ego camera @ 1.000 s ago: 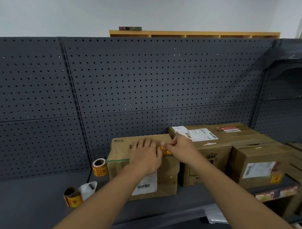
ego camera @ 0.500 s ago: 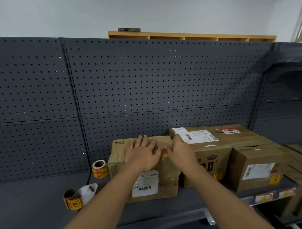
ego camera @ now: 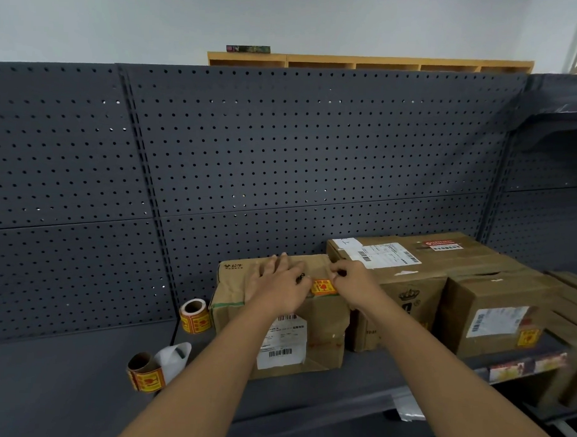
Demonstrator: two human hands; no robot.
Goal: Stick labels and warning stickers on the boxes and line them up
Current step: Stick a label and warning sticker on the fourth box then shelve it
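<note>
Since the earlier frame your right hand [ego camera: 353,282] has slid right, uncovering the orange warning sticker [ego camera: 324,287] on the top front edge of the crumpled box [ego camera: 322,337].

Head view: your left hand [ego camera: 280,285] lies flat on that box's top, fingers straight and slightly spread, just left of the sticker. Your right hand sits at the sticker's right edge, fingers curled; can't tell if they pinch it or only press. White shipping label [ego camera: 282,344] is on the box's near face, partly behind your left forearm. Box stands on the grey shelf [ego camera: 62,383], touching the larger box [ego camera: 405,287] on its right, with a third box [ego camera: 493,317] further right carrying its own label and sticker. Sticker roll [ego camera: 195,316] stands just left of the crumpled box; a second roll [ego camera: 144,373] lies nearer, beside a loose white backing strip [ego camera: 174,356].
</note>
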